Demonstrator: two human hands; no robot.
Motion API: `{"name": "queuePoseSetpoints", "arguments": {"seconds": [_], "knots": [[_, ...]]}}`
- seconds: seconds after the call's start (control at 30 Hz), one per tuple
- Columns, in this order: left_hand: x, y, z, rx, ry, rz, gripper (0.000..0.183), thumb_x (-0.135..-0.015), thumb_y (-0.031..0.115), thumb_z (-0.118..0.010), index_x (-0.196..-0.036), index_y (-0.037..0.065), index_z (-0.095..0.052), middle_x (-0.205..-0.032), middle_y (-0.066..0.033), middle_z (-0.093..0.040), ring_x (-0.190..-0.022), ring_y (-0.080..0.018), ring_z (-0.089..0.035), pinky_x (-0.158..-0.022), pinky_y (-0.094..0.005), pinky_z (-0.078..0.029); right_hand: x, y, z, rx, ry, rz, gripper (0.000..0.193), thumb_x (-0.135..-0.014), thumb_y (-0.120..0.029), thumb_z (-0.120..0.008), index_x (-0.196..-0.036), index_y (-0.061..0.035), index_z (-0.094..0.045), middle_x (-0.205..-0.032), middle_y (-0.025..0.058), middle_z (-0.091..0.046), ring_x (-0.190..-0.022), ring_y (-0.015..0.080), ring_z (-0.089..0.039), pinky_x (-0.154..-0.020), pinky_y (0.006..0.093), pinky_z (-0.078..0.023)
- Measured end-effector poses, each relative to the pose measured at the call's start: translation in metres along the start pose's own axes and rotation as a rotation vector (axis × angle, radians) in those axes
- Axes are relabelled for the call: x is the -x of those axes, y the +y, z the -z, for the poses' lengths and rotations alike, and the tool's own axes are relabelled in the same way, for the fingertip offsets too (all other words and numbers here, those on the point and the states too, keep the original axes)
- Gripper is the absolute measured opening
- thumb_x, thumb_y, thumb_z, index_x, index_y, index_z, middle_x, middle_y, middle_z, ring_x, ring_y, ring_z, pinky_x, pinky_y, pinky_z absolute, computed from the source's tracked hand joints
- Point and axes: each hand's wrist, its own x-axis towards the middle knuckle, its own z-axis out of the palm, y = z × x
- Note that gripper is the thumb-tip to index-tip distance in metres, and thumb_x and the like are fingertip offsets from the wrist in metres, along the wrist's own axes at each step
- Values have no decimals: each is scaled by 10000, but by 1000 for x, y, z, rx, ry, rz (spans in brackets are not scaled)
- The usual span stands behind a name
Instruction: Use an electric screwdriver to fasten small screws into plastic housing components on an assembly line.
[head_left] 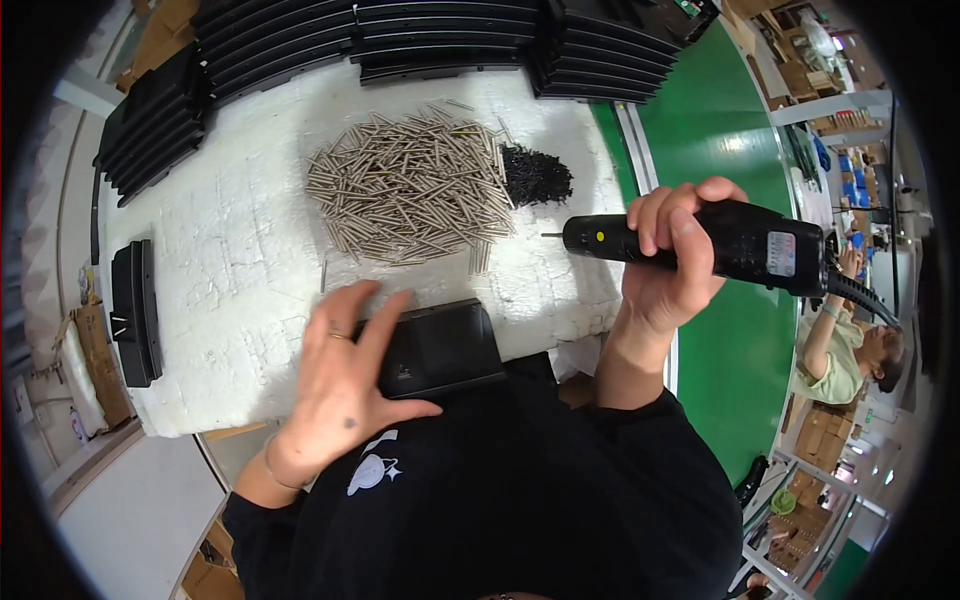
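Observation:
Wrapped in my right hand [675,245] is a black corded electric screwdriver [740,240], its thin bit pointing left over the white work surface. My left hand [350,365] has its fingers spread around the left end of a flat black plastic housing [445,345] at the near edge, close to my body. Whether the fingertips touch the housing I cannot tell. Beyond it lies a big heap of slim silvery metal pins [410,185]. A smaller pile of black screws [537,175] sits at the heap's right side.
Stacks of black plastic parts [450,40] line the far edge, with another stack [155,125] at far left. A separate black part [135,312] rests on the left of the white foam surface [230,240]. A green bench [725,130] runs along the right. Another person [840,345] is farther right.

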Motion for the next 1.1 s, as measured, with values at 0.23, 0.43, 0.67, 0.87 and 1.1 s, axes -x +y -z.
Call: {"name": "queuePoseSetpoints", "arguments": {"seconds": [0.23, 0.43, 0.67, 0.87, 1.1], "knots": [[-16, -25, 7, 162, 163, 40, 352, -628, 143, -830, -910, -6, -681, -904, -107, -616, -882, -282, -568, -749, -368, -489, -9, 20, 2, 6, 124, 35, 300, -798, 55, -532, -1078, -8, -448, -692, 63, -507, -517, 136, -462, -545, 320, -470], [-37, -16, -3, 182, 171, -101, 245, -649, 75, -797, -856, 27, -676, -870, -92, -617, -833, -288, -573, -714, -355, -485, -12, 25, 0, 58, 106, 7, 260, -816, 0, -538, -1069, -31, -487, -692, 39, -475, -531, 133, -439, -584, 327, -441], [-94, -12, -16, 230, 111, -310, 194, -699, 91, -774, -867, 56, -684, -878, -57, -621, -857, -263, -573, -740, -351, -490, -10, -2, 7, -74, 34, 86, 298, -822, -30, -539, -1109, -46, -459, -656, 27, -445, -509, 117, -412, -549, 298, -401], [-150, 2, -64, 305, 92, -506, 140, -745, 142, -760, -846, 71, -694, -875, -35, -619, -920, -248, -562, -778, -355, -496, -8, -19, 3, -93, -25, 144, 276, -846, -78, -514, -1116, -49, -463, -643, -12, -386, -525, 86, -392, -578, 280, -367], [-163, -3, -75, 247, 190, -552, 197, -662, 158, -817, -776, 72, -681, -842, -14, -636, -933, -232, -584, -747, -335, -514, -12, -23, 13, -100, -55, 172, 281, -841, -83, -505, -1114, -62, -442, -640, -17, -389, -519, 78, -389, -585, 275, -373]]}}
